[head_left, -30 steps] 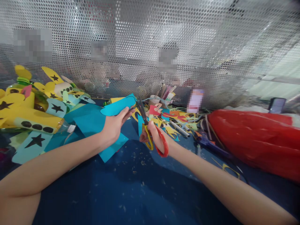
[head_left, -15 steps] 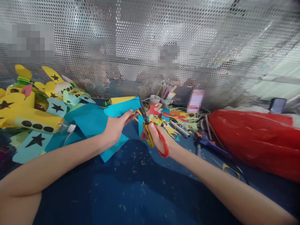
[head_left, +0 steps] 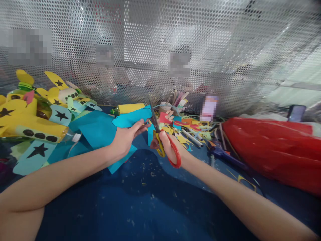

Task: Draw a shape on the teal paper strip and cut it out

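My left hand [head_left: 124, 139] pinches a turquoise paper cutout [head_left: 130, 118] with a curved outline, held up above the blue table. My right hand [head_left: 167, 147] grips scissors [head_left: 163, 139] with a red and a yellow handle loop. Their blades point up and away, and they meet the right edge of the cutout. A larger turquoise sheet [head_left: 99, 132] lies flat under my left wrist.
Yellow paper-covered bottles with black stars and dots [head_left: 30, 117] are piled at the left. Coloured paper scraps [head_left: 190, 129] litter the middle back. A red plastic bag [head_left: 271, 147] fills the right. A perforated metal screen [head_left: 160, 50] stands behind, with people beyond it.
My left hand has shifted the cutout to the right into the scissor blades. My right hand has stayed nearly in place while the blades work at the paper's edge.
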Demonstrator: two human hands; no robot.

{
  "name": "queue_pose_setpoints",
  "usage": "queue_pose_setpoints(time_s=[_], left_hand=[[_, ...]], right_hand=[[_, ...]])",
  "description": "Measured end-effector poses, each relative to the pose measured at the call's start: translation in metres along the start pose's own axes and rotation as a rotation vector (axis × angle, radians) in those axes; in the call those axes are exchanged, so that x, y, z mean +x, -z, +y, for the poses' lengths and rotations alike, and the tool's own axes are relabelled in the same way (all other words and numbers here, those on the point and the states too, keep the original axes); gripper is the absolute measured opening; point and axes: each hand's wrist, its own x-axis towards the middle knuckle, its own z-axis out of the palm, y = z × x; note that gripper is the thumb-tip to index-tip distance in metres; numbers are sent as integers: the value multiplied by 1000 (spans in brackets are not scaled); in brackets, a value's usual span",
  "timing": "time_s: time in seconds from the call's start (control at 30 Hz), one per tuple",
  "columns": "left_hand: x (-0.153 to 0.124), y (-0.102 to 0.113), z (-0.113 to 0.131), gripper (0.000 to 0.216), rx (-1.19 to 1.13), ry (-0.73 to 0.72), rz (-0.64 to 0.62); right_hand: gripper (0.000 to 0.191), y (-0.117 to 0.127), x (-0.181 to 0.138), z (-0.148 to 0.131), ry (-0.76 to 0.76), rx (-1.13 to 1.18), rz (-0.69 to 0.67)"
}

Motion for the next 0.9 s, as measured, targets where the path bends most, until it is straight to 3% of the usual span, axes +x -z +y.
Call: queue_pose_setpoints(time_s=[0.7,0.9], left_hand=[[0,0,-1,20,-13,2,-21],[1,2,-3,13,-15,2,-26]], right_hand=[[63,-3,2,9,-2,87,6],[62,-6,1,11,-49,151,10]])
